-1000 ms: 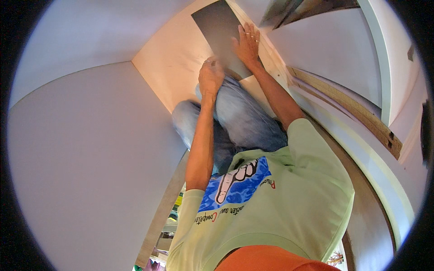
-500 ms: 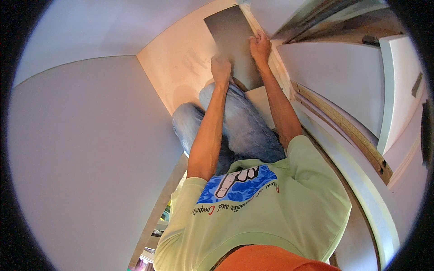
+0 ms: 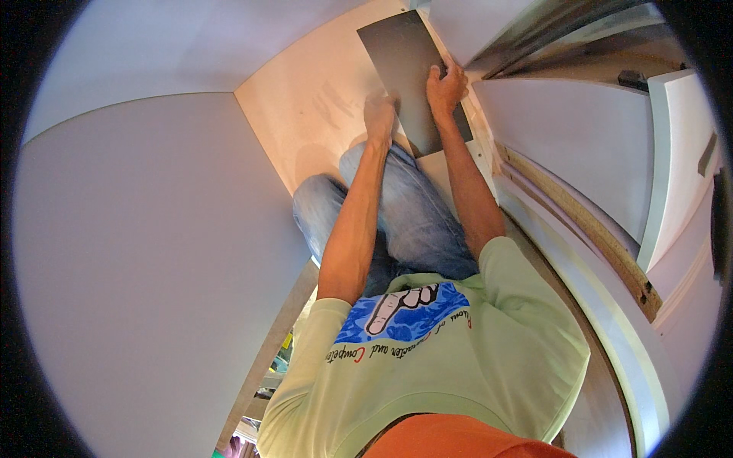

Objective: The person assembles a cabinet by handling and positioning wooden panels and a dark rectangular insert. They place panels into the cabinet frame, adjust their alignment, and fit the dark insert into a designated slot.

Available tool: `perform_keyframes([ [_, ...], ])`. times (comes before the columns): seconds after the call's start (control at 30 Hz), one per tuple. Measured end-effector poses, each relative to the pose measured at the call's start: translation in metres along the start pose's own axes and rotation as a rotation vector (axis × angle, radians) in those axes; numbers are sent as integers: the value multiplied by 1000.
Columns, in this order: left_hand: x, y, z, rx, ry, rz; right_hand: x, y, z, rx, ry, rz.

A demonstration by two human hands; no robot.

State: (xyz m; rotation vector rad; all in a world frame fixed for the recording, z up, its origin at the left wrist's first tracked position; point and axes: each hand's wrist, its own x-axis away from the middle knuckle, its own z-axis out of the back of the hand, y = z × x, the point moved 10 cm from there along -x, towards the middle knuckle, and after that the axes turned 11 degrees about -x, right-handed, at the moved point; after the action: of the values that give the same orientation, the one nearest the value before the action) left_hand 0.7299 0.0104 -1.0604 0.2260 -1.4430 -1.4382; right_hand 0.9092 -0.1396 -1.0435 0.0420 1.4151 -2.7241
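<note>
We log a dark sheet (image 3: 408, 76) lying flat on a pale board (image 3: 298, 95), near the board's right edge and just beyond the person's knees; the sheet is long and plain-faced.

Left hand (image 3: 380, 114) is at the sheet's left long edge, its fingers curled in; the hand is blurred, so we cannot tell whether it has hold of the edge; right hand (image 3: 448, 90) lies across the right long edge, fingers partly bent, thumb apart from them and over the dark face; we cannot tell whether it grips.

Writing: one line of black lettering with red capitals on the green shirt (image 3: 458, 374), beside a blue print (image 3: 405, 309) of a pointing hand; folds distort part of the line.

Around: jeans (image 3: 420, 206) bent at the knee; grey panel (image 3: 153, 252) to the left; wooden strip (image 3: 580, 221) to the right.
</note>
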Motion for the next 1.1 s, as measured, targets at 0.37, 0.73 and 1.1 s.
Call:
perform_keyframes([
  [0.37,11,23,-4,111,-55,-63,18,-20,3,27,-24,141],
  [0.73,10,10,-17,185,-173,81,19,-17,10,-33,-43,216],
  [1.1,-9,-11,-25,252,-331,66,115,69,119,-298,-73,-212],
])
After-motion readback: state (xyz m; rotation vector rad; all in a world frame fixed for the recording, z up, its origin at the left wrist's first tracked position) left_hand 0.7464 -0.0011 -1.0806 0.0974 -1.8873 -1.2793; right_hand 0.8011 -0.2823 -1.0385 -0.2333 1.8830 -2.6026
